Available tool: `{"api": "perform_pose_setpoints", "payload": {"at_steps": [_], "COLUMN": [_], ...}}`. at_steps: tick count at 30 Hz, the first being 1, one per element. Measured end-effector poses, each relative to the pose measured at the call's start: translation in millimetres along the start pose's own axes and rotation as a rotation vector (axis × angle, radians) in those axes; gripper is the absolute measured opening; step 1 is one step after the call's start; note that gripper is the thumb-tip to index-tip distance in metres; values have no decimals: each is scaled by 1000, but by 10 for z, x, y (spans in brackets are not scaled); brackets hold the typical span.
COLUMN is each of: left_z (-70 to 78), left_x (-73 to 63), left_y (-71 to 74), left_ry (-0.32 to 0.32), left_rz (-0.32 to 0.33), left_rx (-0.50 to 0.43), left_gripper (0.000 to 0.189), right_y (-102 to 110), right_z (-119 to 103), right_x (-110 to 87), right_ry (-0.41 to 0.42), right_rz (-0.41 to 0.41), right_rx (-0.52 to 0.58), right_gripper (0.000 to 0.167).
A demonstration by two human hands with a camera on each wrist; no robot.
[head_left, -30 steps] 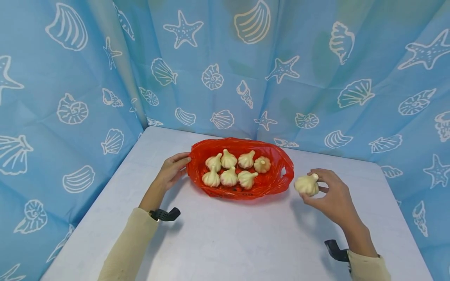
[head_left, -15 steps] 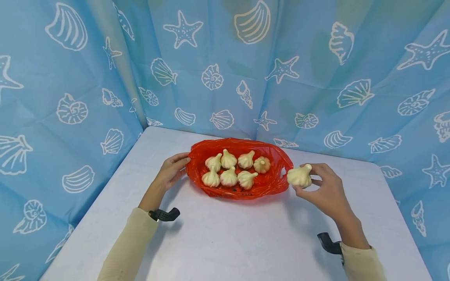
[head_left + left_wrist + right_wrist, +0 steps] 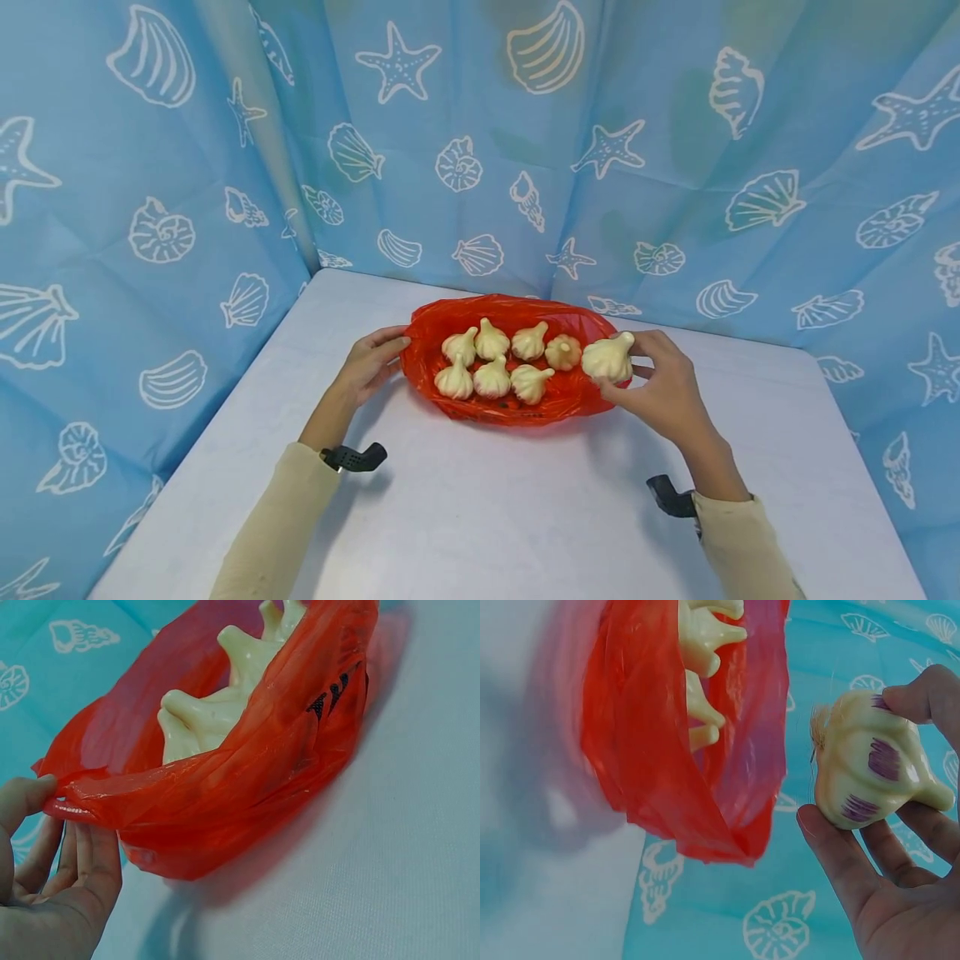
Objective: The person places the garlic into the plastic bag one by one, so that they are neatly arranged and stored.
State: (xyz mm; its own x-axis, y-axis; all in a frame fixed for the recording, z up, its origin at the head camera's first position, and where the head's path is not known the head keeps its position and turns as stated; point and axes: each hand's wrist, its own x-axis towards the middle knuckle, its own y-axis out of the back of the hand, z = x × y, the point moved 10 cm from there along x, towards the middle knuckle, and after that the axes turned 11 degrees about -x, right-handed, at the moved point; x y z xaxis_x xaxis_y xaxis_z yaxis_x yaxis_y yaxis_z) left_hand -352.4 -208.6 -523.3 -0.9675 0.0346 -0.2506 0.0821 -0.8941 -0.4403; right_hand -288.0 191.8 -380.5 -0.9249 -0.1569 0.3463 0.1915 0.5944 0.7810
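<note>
A red plastic bag [image 3: 540, 410] lies spread wide on the table, with several garlic bulbs [image 3: 492, 379] in two rows inside it. At the bag's left end my left hand [image 3: 367, 367] pinches the rim between thumb and fingers, as the left wrist view shows. My right hand [image 3: 663, 387] holds another garlic bulb [image 3: 874, 761] by thumb and fingertips. That bulb has purple streaks and a tuft of dry roots. In the head view it appears over the bag's right end, hiding part of that rim; the right wrist view shows it apart from the bag.
The table [image 3: 480, 508] has a white cover. A blue curtain [image 3: 480, 150] printed with shells and starfish hangs behind it and down the left side. Each wrist wears a black camera mount [image 3: 356, 457].
My right hand has carried its garlic bulb leftward and slightly up, from right of the bag to over its right end. The left hand keeps its place at the rim.
</note>
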Motion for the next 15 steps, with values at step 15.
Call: {"api": "perform_pose_setpoints", "payload": {"at_steps": [15], "left_z": [5], "left_x": [-42], "left_y": [18], "left_ry": [11], "left_rz": [4], "left_rx": [-12], "left_gripper": [43], "right_y": [-500], "right_z": [14], "right_x": [52], "right_ry": [-17], "right_rz": [-22], "right_rx": [12], "right_gripper": [59]}}
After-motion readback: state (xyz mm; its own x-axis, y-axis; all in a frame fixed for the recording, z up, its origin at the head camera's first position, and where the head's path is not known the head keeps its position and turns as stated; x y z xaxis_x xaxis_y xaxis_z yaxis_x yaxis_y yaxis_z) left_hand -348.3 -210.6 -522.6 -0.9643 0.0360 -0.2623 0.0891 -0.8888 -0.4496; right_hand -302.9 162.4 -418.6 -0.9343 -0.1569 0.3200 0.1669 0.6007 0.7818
